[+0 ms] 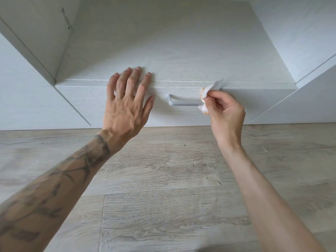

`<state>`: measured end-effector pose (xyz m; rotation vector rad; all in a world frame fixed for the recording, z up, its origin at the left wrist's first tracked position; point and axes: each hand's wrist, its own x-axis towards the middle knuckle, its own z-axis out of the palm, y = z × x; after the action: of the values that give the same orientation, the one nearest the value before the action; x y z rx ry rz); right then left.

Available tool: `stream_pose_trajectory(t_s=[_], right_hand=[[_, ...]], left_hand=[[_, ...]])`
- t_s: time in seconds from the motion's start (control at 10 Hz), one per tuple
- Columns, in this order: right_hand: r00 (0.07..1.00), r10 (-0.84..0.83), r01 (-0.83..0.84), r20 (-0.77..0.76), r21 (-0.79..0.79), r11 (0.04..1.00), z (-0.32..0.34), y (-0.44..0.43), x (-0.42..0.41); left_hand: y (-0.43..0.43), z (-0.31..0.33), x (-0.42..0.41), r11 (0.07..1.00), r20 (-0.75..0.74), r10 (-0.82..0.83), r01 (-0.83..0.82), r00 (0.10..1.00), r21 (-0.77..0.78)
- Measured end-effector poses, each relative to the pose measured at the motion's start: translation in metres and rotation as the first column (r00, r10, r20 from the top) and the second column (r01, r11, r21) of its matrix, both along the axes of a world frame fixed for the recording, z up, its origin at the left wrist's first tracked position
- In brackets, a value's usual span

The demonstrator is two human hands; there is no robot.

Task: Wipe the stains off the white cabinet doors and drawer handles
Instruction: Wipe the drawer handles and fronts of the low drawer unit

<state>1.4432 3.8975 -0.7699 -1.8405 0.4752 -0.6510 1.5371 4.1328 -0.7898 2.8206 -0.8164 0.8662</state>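
Observation:
A white drawer front (254, 106) sits low in a white cabinet, with a silver bar handle (181, 104) at its middle. My right hand (225, 113) pinches a crumpled white tissue (206, 96) with orange stains against the handle's right end, which the tissue hides. My left hand (127, 104) lies flat with fingers spread on the drawer front, left of the handle, fingertips over the top edge of the cabinet top (172, 51).
White cabinet side panels (27, 99) stand left and right of the drawer. A dark mark shows on the upper left panel (66, 19). Light wood-look floor (163, 179) runs beneath both forearms.

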Motion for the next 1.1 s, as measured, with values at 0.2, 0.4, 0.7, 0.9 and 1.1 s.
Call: stream_pose_trajectory(t_s=[0.2, 0.4, 0.7, 0.9, 1.1], right_hand=[[1.000, -0.004, 0.002, -0.013, -0.104, 0.995, 0.001, 0.004, -0.007], [0.999, -0.029, 0.021, -0.034, -0.221, 0.975, 0.010, 0.010, -0.010], [1.000, -0.024, 0.018, -0.011, -0.366, 0.931, 0.008, 0.012, -0.012], [0.999, -0.034, 0.039, 0.021, -0.258, 0.966, 0.003, 0.005, -0.004], [1.000, 0.008, 0.009, 0.030, -0.500, 0.866, -0.001, 0.024, -0.027]], left_hand=[[0.000, 0.000, -0.001, 1.000, 0.009, 0.001, -0.001, 1.000, -0.002], [0.001, 0.000, -0.001, 1.000, 0.013, -0.001, 0.001, 1.000, 0.001], [0.001, 0.000, -0.001, 1.000, 0.007, -0.009, 0.009, 1.000, -0.002], [0.000, 0.000, -0.001, 1.000, 0.005, -0.003, 0.003, 1.000, -0.002], [0.001, -0.002, 0.001, 1.000, 0.012, -0.004, 0.004, 1.000, -0.004]])
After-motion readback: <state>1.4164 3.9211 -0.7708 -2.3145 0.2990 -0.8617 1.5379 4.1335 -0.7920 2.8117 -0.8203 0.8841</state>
